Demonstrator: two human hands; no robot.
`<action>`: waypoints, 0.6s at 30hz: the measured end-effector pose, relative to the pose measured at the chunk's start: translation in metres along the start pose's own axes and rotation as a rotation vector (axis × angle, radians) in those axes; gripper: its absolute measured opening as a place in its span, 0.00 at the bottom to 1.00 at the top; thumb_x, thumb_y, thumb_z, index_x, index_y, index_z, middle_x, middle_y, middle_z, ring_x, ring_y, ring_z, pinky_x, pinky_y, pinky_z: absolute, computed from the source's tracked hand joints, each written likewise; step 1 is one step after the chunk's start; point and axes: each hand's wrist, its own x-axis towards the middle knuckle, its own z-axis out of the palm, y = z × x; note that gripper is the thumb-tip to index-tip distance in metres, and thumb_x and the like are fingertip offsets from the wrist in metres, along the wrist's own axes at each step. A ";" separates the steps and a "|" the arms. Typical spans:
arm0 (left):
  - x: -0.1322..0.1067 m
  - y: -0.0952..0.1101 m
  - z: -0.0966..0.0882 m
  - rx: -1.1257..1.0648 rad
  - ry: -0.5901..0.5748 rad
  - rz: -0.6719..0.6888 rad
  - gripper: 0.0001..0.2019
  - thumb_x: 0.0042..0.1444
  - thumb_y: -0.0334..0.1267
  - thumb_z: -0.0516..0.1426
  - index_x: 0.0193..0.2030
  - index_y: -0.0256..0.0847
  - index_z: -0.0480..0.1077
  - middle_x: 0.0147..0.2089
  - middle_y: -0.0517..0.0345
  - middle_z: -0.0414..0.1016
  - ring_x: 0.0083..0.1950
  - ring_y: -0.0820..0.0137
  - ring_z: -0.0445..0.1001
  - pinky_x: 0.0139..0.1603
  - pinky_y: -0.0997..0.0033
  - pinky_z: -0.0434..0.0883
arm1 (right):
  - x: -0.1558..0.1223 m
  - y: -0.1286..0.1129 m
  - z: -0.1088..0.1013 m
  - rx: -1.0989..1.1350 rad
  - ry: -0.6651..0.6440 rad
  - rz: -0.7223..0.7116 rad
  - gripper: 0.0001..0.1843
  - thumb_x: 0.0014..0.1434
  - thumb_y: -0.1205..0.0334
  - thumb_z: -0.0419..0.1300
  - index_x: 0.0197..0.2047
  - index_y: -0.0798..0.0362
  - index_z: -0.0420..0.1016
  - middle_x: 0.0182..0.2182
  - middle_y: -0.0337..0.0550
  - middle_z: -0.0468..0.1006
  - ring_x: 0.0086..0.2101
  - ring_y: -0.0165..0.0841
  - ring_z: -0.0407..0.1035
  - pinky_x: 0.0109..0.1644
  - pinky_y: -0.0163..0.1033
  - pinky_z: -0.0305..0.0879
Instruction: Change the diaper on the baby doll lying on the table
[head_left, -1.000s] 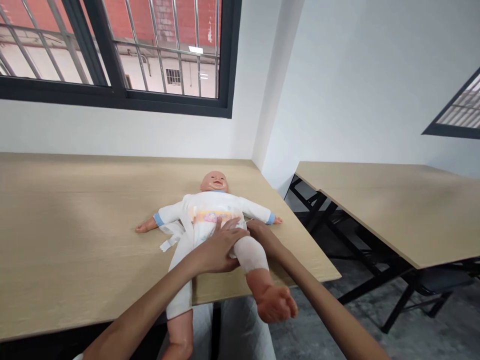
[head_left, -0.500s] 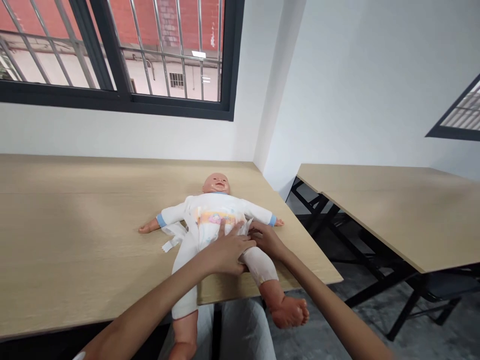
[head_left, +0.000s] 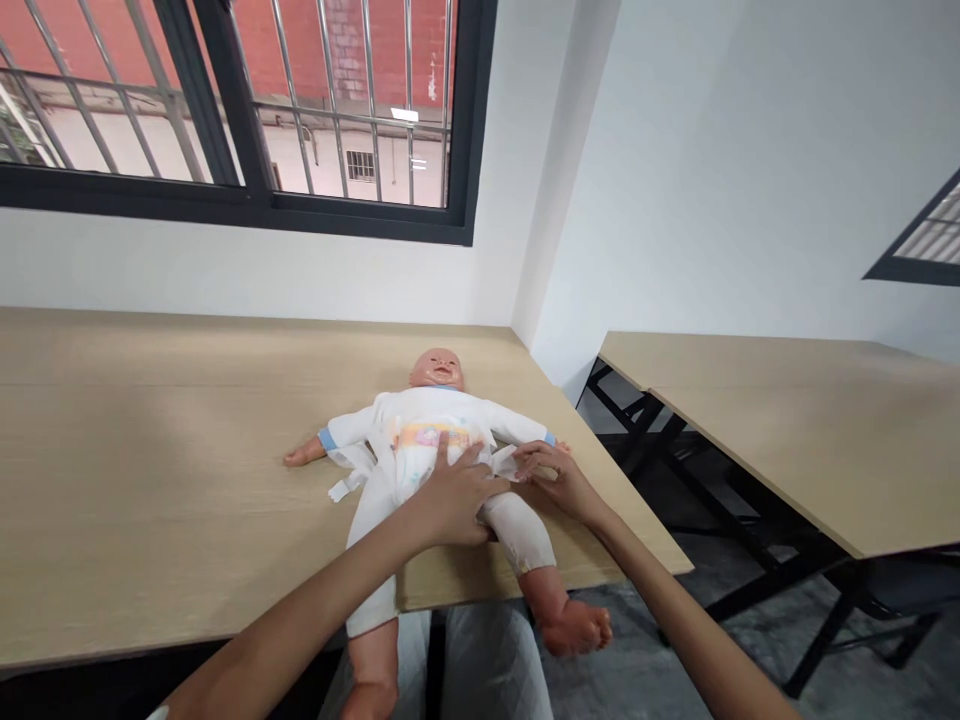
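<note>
Atop the pale wooden table [head_left: 150, 480], open left hand [head_left: 454, 497] presses the white paper diaper [head_left: 431, 437]; half-curled right hand [head_left: 559, 478] has an unclear hold on its tab [head_left: 504, 462], which could slip.

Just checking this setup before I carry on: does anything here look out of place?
Two things stand out. The baby doll's lower legs stick out past the near edge of the wooden table, unsupported, and a white strap lies loose on the tabletop beside the doll, not fastened to anything.

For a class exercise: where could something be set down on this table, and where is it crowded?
Bare table lies left of the doll and beyond its head, by the wall. It's crowded at its waist, under the left hand and right hand.
</note>
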 end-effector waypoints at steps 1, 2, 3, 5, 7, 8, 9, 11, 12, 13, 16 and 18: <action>0.001 -0.001 -0.001 0.011 -0.005 -0.011 0.25 0.47 0.43 0.60 0.54 0.48 0.66 0.52 0.51 0.73 0.68 0.48 0.50 0.60 0.23 0.34 | 0.000 -0.002 -0.001 -0.024 0.024 -0.003 0.08 0.59 0.63 0.59 0.30 0.51 0.77 0.42 0.48 0.75 0.44 0.37 0.71 0.50 0.47 0.66; 0.002 -0.002 -0.003 0.025 -0.015 -0.021 0.25 0.47 0.43 0.60 0.54 0.48 0.66 0.52 0.51 0.73 0.68 0.48 0.50 0.61 0.23 0.34 | 0.000 -0.004 -0.002 -0.051 0.052 -0.009 0.07 0.59 0.63 0.60 0.31 0.51 0.78 0.42 0.48 0.75 0.44 0.38 0.71 0.50 0.47 0.66; 0.003 -0.002 -0.004 0.042 -0.024 -0.029 0.26 0.46 0.43 0.60 0.54 0.48 0.66 0.52 0.50 0.72 0.68 0.48 0.50 0.61 0.23 0.34 | 0.001 -0.006 -0.003 -0.077 0.074 -0.019 0.06 0.58 0.63 0.60 0.31 0.50 0.78 0.42 0.48 0.74 0.44 0.38 0.71 0.50 0.47 0.66; 0.005 -0.004 -0.007 0.077 -0.035 -0.036 0.27 0.46 0.44 0.61 0.55 0.48 0.66 0.56 0.49 0.70 0.68 0.47 0.50 0.61 0.24 0.34 | 0.001 -0.010 -0.005 -0.117 0.084 -0.047 0.06 0.59 0.63 0.60 0.33 0.48 0.79 0.41 0.48 0.74 0.44 0.38 0.70 0.49 0.47 0.66; 0.005 -0.006 -0.008 0.103 -0.021 -0.014 0.29 0.46 0.45 0.61 0.57 0.48 0.65 0.62 0.47 0.64 0.68 0.45 0.50 0.61 0.24 0.35 | 0.001 -0.014 -0.005 -0.132 0.070 -0.081 0.07 0.60 0.63 0.59 0.33 0.48 0.79 0.39 0.47 0.74 0.43 0.38 0.70 0.48 0.46 0.67; 0.005 -0.007 -0.008 0.113 -0.008 0.016 0.30 0.46 0.45 0.61 0.59 0.48 0.64 0.65 0.48 0.61 0.68 0.45 0.49 0.62 0.25 0.34 | 0.002 -0.015 -0.005 -0.131 0.057 -0.097 0.07 0.60 0.63 0.58 0.33 0.48 0.78 0.39 0.47 0.74 0.42 0.37 0.71 0.47 0.45 0.67; 0.005 -0.008 -0.008 0.121 0.003 0.056 0.31 0.46 0.44 0.60 0.60 0.49 0.63 0.67 0.50 0.59 0.69 0.46 0.48 0.63 0.26 0.33 | 0.002 -0.017 -0.004 -0.127 0.047 -0.110 0.07 0.61 0.63 0.58 0.34 0.48 0.78 0.38 0.46 0.75 0.41 0.37 0.71 0.46 0.45 0.67; 0.005 -0.010 -0.008 0.132 0.013 0.148 0.31 0.48 0.41 0.60 0.61 0.49 0.62 0.68 0.54 0.58 0.71 0.49 0.45 0.65 0.30 0.31 | 0.003 -0.018 -0.002 -0.112 0.038 -0.130 0.07 0.62 0.63 0.57 0.34 0.49 0.76 0.37 0.46 0.75 0.40 0.36 0.71 0.46 0.44 0.68; 0.006 -0.011 -0.008 0.132 0.008 0.184 0.31 0.48 0.40 0.59 0.61 0.49 0.61 0.68 0.54 0.59 0.71 0.51 0.44 0.65 0.31 0.30 | 0.004 -0.018 -0.001 -0.103 0.036 -0.136 0.08 0.62 0.63 0.56 0.34 0.49 0.76 0.37 0.46 0.76 0.40 0.36 0.71 0.46 0.44 0.68; 0.007 -0.012 -0.009 0.129 0.000 0.204 0.31 0.47 0.39 0.60 0.61 0.48 0.62 0.67 0.54 0.61 0.71 0.52 0.45 0.66 0.32 0.29 | 0.004 -0.018 0.000 -0.096 0.034 -0.137 0.07 0.62 0.62 0.56 0.34 0.49 0.76 0.37 0.46 0.76 0.40 0.36 0.71 0.46 0.44 0.68; 0.012 -0.014 -0.010 0.124 -0.036 0.200 0.28 0.46 0.42 0.62 0.57 0.45 0.67 0.61 0.49 0.68 0.70 0.52 0.51 0.65 0.32 0.29 | 0.003 -0.019 0.001 -0.095 0.029 -0.117 0.08 0.62 0.62 0.56 0.34 0.49 0.75 0.38 0.47 0.75 0.41 0.37 0.71 0.46 0.44 0.68; 0.016 -0.015 -0.011 0.123 -0.046 0.179 0.24 0.46 0.45 0.63 0.52 0.44 0.71 0.56 0.46 0.73 0.69 0.50 0.53 0.65 0.32 0.31 | 0.000 -0.019 -0.001 -0.103 0.025 -0.098 0.08 0.62 0.61 0.55 0.34 0.49 0.75 0.39 0.47 0.75 0.42 0.37 0.71 0.47 0.45 0.67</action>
